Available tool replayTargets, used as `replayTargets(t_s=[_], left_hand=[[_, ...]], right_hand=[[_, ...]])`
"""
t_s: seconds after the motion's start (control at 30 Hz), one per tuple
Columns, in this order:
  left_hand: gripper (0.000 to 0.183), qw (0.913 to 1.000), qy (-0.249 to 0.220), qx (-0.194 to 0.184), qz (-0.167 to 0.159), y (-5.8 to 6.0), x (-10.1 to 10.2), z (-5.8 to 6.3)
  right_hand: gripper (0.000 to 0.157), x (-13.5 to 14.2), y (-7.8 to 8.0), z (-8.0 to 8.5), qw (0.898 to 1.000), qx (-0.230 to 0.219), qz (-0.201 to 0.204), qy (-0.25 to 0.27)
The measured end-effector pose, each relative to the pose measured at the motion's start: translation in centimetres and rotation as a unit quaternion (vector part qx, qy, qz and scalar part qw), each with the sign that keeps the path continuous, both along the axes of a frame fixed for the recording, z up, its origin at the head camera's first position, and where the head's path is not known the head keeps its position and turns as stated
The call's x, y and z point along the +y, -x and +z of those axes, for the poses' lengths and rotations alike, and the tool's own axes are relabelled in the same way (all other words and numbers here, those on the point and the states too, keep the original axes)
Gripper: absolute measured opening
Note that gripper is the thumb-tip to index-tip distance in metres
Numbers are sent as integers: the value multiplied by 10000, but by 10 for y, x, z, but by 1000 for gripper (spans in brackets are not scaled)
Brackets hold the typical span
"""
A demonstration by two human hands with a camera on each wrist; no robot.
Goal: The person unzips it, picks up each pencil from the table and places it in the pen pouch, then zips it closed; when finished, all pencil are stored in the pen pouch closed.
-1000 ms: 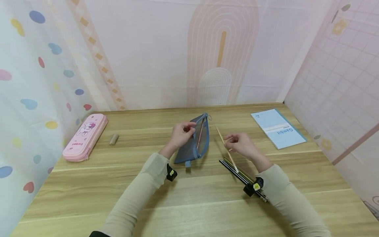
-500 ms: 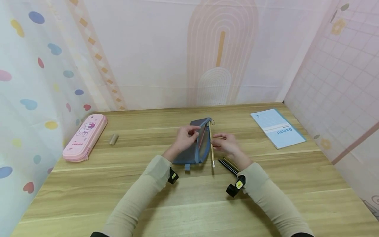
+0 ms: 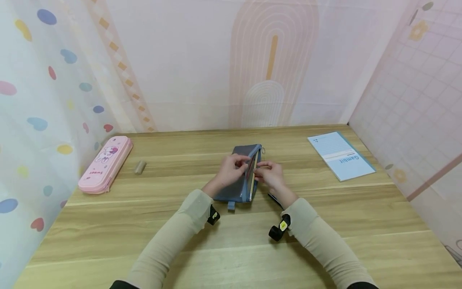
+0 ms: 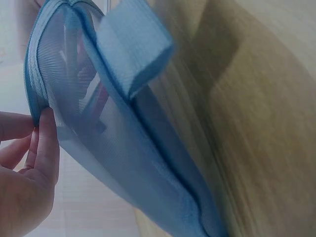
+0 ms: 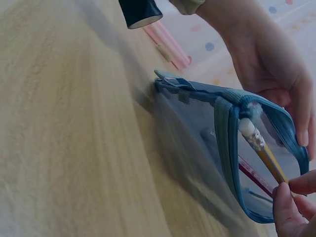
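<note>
At the middle of the table [image 3: 249, 253]: blue mesh pouch [image 3: 232, 192], mouth open toward three o'clock. Left hand [image 3: 229, 170] grip: pinching the pouch's zippered rim. Right hand [image 3: 273, 176] grip: pinching yellow pencil [image 5: 269, 160] within the mouth. Pink case [image 3: 106, 163] at the pouch's nine o'clock, notepad [image 3: 341, 155] at its three.

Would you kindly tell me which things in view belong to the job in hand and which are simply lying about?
In the job:
pouch, pinched by the left hand
yellow pencil, pinched by the right hand
red pencil, inside the pouch
black pencil, probably; mostly hidden

Lying about:
pink case
beige block
notepad
</note>
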State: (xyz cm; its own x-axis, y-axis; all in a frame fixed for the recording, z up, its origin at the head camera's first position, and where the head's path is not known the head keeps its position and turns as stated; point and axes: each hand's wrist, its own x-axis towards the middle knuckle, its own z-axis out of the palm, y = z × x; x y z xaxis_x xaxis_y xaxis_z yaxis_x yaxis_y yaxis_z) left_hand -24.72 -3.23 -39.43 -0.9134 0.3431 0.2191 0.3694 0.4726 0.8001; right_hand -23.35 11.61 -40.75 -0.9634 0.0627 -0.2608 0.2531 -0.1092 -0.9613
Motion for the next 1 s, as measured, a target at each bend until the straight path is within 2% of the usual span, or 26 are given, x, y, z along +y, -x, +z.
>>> replayTargets(t_s=[0.3, 0.53, 0.73, 1.0], left_hand=[[24, 9997, 121, -164, -162, -2, 4, 0], [24, 9995, 224, -56, -226, -2, 5, -2], [24, 9997, 121, -150, -157, -4, 4, -5], [25, 9994, 97, -209, -273, -5, 4, -6]], right_hand=[[27, -2, 0, 2, 9995, 89, -64, -310], [26, -5, -1, 5, 9992, 154, -65, -353], [24, -10, -4, -3, 9990, 110, -82, -422], [22, -15, -4, -10, 9976, 203, -239, -621]])
